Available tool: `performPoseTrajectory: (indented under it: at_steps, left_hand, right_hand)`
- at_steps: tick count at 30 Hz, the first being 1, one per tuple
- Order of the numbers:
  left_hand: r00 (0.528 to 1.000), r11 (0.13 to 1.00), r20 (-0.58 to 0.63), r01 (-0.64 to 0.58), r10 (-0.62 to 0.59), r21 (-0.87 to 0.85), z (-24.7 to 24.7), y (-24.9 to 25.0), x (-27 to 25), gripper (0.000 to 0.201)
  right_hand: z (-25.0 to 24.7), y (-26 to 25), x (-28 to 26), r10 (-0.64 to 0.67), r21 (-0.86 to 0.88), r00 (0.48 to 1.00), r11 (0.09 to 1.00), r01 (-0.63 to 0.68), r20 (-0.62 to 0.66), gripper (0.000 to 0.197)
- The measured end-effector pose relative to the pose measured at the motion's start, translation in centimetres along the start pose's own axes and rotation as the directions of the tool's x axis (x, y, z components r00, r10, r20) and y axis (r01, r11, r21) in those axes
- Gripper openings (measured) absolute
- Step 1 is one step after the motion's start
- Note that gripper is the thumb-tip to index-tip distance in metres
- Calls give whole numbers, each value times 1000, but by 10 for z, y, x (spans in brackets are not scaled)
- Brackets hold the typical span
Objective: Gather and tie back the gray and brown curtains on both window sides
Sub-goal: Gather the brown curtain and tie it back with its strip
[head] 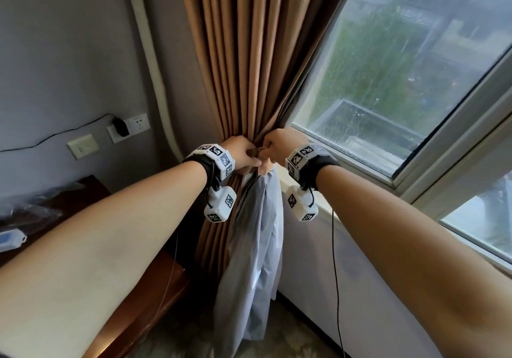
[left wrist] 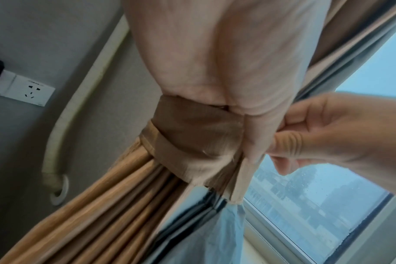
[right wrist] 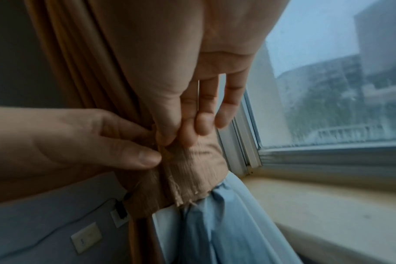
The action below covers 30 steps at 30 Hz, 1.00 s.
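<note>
Both hands meet at the waist of the bundle, where the brown curtain [head: 238, 66] and the gray curtain [head: 257, 233] are cinched by a brown tie band [left wrist: 192, 135]. The left hand [head: 243, 154] pinches one band end with thumb and curled fingers; the right hand [head: 279, 143] pinches the other, just beside it. The brown folds fan out above the grip, and the gray cloth hangs slack below it. The fabric looks soft, bulky and springy, so the gather probably pushes back against the band. The band looks thin, limp and frayed at its edge; it is best held close to its ends, pulled snug.
</note>
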State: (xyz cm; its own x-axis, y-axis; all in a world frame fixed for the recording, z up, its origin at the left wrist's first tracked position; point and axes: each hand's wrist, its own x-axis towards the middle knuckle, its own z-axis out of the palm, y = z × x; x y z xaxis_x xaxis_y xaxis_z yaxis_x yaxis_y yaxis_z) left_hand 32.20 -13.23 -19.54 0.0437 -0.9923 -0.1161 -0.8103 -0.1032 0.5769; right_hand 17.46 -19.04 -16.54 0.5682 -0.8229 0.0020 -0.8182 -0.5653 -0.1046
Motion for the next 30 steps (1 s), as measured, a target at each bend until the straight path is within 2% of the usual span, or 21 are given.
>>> performPoseTrajectory:
  at_steps: [3,5,7,8,10,12,13,14,15,17,19,21,24,26,28,30]
  left_hand:
    - [997,991,-67,-42,34,-129,-5,-4,-4,14]
    - [985,974,-170,-57,19,-221,-7,-5,-8,12]
    - [953,963,-299,-38,-45,-267,-8,-4,-10,12]
    - [927,960,-366,-20,-87,-279,-10,-4,-11,14]
    - [851,962,-495,41,-175,-270,-13,-2,-14,21]
    - [742,956,-623,87,-249,-279,-18,2,-18,34]
    - [691,944,-664,84,-285,-318,-20,3,-17,52]
    - [660,927,-683,56,-313,-371,-24,5,-17,73]
    - [653,905,-680,22,-335,-425,-29,7,-18,92]
    - [700,861,-633,-51,-331,-506,-41,9,-18,114]
    - [789,828,-541,-76,-291,-556,-54,11,-21,113]
    - [842,860,-480,-37,-247,-509,-63,12,-29,103]
    - [861,928,-457,46,-224,-369,-73,9,-41,84]
    - [893,969,-411,98,-186,-227,-85,4,-49,67]
    - [946,989,-290,128,-145,-78,-91,0,-55,52]
    - [989,995,-118,84,-91,-61,-96,-2,-62,42]
  right_hand:
    - [4,9,-5,24,119,1000,993,-21,-20,17]
    - [7,15,-8,24,216,998,976,-12,-52,23]
    - [11,17,-10,43,344,994,939,-7,-98,25]
    - [15,18,-10,68,431,988,902,-3,-137,25]
    - [19,16,-12,182,642,966,766,-24,-181,36]
    - [14,12,-15,299,778,941,625,-66,-160,58]
    - [9,8,-17,331,814,933,575,-80,-142,66]
    - [5,6,-16,344,843,930,532,-79,-130,73]
    - [-3,1,-17,342,860,934,503,-86,-106,81]
    - [-15,-9,-18,317,850,946,515,-114,-65,84]
    - [-24,-21,-19,311,821,950,551,-151,-34,69]
    - [-28,-36,-19,352,805,936,558,-203,-7,56]
    - [-27,-55,-17,418,772,908,590,-239,-39,53]
    - [-24,-68,-21,457,755,887,606,-253,-70,52]
    - [-25,-78,-29,481,717,873,636,-285,-78,44]
    - [-28,-87,-40,513,709,856,627,-323,-63,34]
